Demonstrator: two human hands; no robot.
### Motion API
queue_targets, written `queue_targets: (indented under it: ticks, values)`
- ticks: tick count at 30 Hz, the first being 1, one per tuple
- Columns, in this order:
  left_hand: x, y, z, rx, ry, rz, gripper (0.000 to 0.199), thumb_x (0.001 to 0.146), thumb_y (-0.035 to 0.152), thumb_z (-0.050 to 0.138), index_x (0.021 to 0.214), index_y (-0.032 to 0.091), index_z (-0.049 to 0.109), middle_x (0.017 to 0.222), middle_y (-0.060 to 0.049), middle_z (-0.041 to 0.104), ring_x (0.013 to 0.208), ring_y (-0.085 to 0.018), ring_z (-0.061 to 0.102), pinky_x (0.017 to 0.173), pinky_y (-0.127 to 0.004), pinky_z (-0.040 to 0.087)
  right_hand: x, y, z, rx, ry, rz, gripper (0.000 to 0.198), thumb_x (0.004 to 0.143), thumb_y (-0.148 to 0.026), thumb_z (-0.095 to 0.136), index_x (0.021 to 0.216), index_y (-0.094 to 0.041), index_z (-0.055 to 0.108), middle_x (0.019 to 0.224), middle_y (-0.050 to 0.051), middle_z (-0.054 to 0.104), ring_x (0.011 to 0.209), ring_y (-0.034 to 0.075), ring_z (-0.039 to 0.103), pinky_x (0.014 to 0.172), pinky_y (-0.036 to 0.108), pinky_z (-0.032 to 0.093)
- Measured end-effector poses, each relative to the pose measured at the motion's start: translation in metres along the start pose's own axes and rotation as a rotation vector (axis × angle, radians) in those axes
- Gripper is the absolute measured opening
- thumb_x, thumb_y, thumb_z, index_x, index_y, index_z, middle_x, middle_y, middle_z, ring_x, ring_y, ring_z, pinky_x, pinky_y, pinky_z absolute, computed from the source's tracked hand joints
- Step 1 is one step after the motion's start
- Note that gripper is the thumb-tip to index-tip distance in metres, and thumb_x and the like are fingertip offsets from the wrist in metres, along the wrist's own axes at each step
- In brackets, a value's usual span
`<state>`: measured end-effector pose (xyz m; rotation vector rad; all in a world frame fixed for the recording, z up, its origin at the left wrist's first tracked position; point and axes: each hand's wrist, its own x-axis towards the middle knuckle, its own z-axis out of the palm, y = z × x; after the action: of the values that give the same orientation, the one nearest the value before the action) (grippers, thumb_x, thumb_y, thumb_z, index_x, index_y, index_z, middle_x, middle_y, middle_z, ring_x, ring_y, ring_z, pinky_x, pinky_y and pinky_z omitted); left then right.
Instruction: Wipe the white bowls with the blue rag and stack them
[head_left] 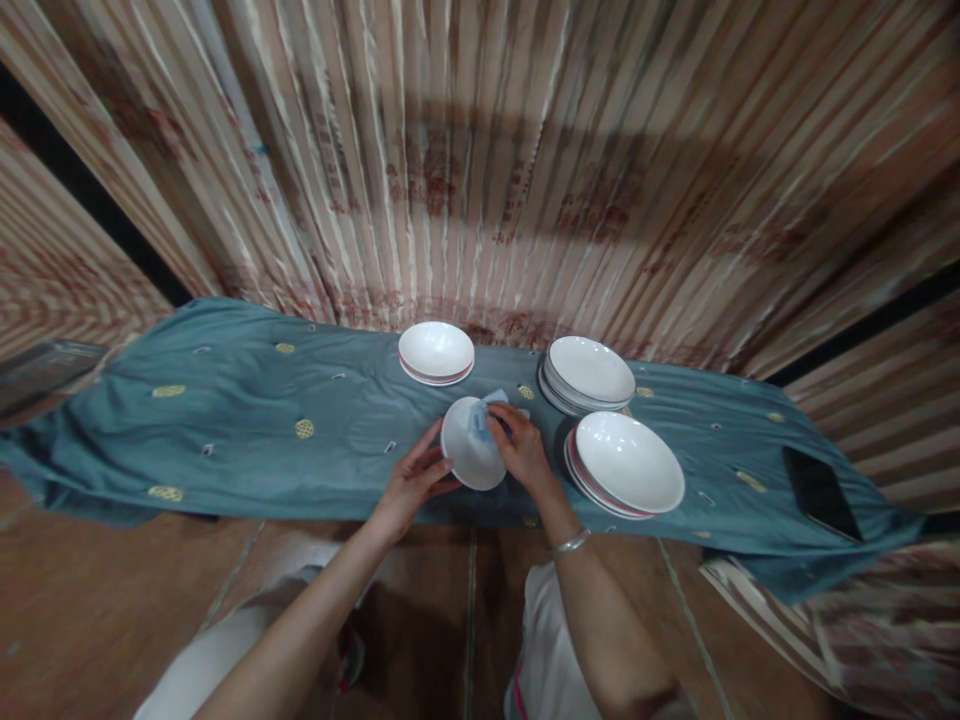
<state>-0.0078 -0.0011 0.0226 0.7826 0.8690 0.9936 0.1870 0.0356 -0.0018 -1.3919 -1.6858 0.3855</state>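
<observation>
Near the table's front edge, my left hand (417, 476) grips the left rim of a white bowl (474, 462), which is tilted with its inside facing me. My right hand (517, 446) is closed on a light blue cloth (481, 414) and presses it against the upper right part of the bowl's inside. Part of the cloth is hidden by my fingers. Just right of my right hand stands a stack of white bowls (630, 462), some with red rims. Behind that is a stack of white plates (591, 368). A smaller stack of white bowls (436, 350) sits behind the held bowl.
A green patterned cloth (247, 430) covers the long narrow table. At its right end lies a black phone (821, 490). Striped curtains (480, 180) hang close behind the table. A clear tray-like object (45, 372) shows at the far left. Below is a tiled floor (420, 620).
</observation>
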Motion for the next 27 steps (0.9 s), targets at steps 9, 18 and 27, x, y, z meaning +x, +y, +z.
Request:
queue_targets:
  ticks: [9,18,27]
  values:
    - [0.004,-0.005,-0.004,-0.003,-0.037,0.011,0.081,0.065,0.033,0.079,0.139,0.029,0.045,0.124,-0.01,0.064,0.109,-0.031,0.062,0.09,-0.049,0.053,0.008,-0.008,0.014,0.255,-0.027,-0.016,0.033,0.09,-0.038,0.05,0.116,-0.024,0.065,0.125,0.007,0.062,0.119,0.02,0.056,0.106,0.037,0.04]
    - [0.003,-0.005,-0.002,-0.044,-0.006,0.009,0.078,0.066,0.027,0.079,0.137,0.027,0.048,0.117,-0.008,0.067,0.101,-0.026,0.065,0.088,-0.049,0.054,0.004,-0.037,0.016,0.348,-0.107,-0.097,0.032,0.092,-0.036,0.049,0.116,-0.024,0.066,0.127,0.007,0.061,0.121,0.018,0.054,0.107,0.034,0.039]
    - [0.005,-0.007,-0.007,-0.109,0.01,-0.002,0.073,0.062,0.019,0.079,0.13,0.024,0.054,0.1,-0.004,0.071,0.093,-0.022,0.065,0.085,-0.045,0.055,-0.008,-0.06,0.007,0.45,-0.277,-0.083,0.03,0.092,-0.041,0.049,0.104,-0.023,0.071,0.116,0.006,0.066,0.111,0.017,0.06,0.1,0.032,0.044]
